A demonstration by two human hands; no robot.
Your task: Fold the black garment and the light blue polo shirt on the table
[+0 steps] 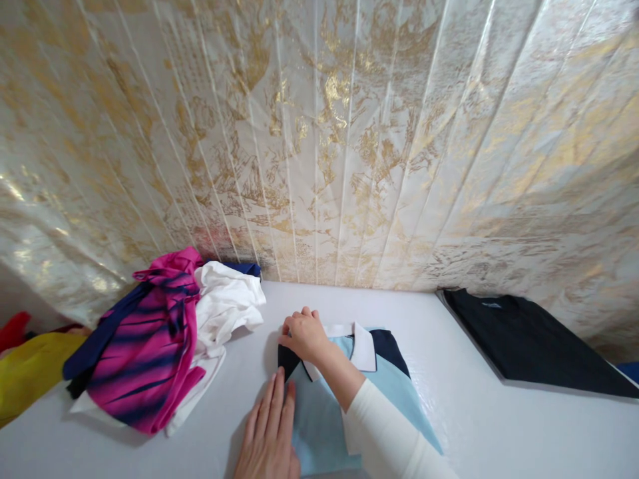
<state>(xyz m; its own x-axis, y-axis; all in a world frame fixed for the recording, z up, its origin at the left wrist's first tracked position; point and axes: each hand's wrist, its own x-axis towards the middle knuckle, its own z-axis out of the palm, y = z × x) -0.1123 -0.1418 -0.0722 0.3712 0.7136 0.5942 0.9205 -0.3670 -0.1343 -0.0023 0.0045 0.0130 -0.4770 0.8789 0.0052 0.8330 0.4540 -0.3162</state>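
Note:
A light blue polo shirt point(399, 392) with a white collar and navy shoulders lies folded on the white table point(474, 426) in front of me. My left hand point(269, 429) lies flat on its left edge, fingers stretched out and together. My right hand point(304, 336), in a cream sleeve, reaches across to the shirt's top left corner beside the collar. Its fingers are curled down and closed on the fabric there.
A heap of clothes lies at the left: a pink and navy striped garment point(144, 352), a white one point(224, 303), and yellow cloth point(30, 372) at the edge. A folded black garment point(529, 346) lies at the right. A gold-patterned wall covering point(319, 133) backs the table.

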